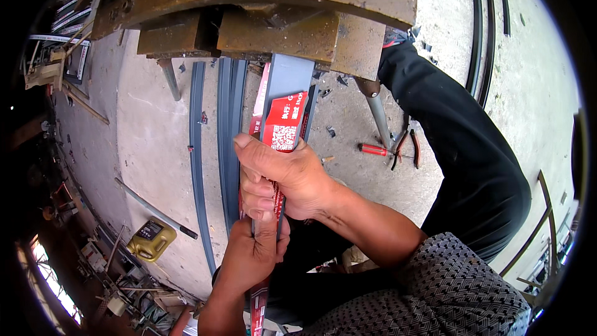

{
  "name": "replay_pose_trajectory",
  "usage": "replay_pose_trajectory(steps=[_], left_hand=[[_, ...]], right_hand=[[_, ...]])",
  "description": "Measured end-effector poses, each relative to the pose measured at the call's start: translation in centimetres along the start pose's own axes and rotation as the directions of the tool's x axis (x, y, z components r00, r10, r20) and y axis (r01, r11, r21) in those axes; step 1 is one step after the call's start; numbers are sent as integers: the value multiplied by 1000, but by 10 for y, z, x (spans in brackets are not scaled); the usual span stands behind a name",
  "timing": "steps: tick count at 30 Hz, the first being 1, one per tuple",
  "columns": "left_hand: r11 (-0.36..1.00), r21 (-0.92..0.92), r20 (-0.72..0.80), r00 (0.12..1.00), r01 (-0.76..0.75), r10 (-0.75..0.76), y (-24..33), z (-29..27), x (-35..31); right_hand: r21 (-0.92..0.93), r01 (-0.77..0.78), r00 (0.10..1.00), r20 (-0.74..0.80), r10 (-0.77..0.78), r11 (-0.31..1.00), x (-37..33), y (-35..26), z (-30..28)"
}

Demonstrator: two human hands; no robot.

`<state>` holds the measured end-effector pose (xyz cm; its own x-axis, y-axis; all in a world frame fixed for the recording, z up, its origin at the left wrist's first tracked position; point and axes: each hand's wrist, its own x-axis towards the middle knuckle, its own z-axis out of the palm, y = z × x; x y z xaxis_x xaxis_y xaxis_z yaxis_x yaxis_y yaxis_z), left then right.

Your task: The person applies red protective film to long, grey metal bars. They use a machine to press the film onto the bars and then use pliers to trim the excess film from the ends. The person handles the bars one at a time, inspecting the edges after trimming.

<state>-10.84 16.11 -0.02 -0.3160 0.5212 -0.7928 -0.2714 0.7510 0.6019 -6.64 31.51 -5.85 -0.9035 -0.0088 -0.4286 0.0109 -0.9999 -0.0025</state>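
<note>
A long grey profile strip [291, 74] with red-and-white printed film runs away from me. Its far end goes in under the brown, oily steel block of a machine [277, 28], where the tip is hidden. My right hand [289, 174] is wrapped round the strip, thumb on the left side. Just nearer to me, my left hand [255, 252] also closes round it, fingers partly overlapped by the right. The strip's near end passes below my left hand toward my lap.
More grey profiles [198, 149] lie on the concrete floor to the left, by a gold jug [151, 239] and a metal bar [155, 205]. A red-handled screwdriver [373, 149] and pliers [407, 149] lie near a machine leg [376, 112]. Dark strips [477, 37] lie far right.
</note>
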Motion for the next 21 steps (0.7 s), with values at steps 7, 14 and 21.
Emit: replay_pose_trajectory(steps=[7, 14, 21], left_hand=[[985, -156, 64, 996, 70, -61, -1, -6, 1], [997, -57, 99, 994, 45, -39, -3, -6, 6], [999, 33, 14, 1000, 13, -13, 2, 1, 3]], right_hand=[[-154, 32, 969, -238, -69, 987, -2, -1, 20], [-124, 52, 993, -103, -65, 991, -2, -2, 8], [-69, 30, 999, -40, -32, 997, 0, -1, 0]])
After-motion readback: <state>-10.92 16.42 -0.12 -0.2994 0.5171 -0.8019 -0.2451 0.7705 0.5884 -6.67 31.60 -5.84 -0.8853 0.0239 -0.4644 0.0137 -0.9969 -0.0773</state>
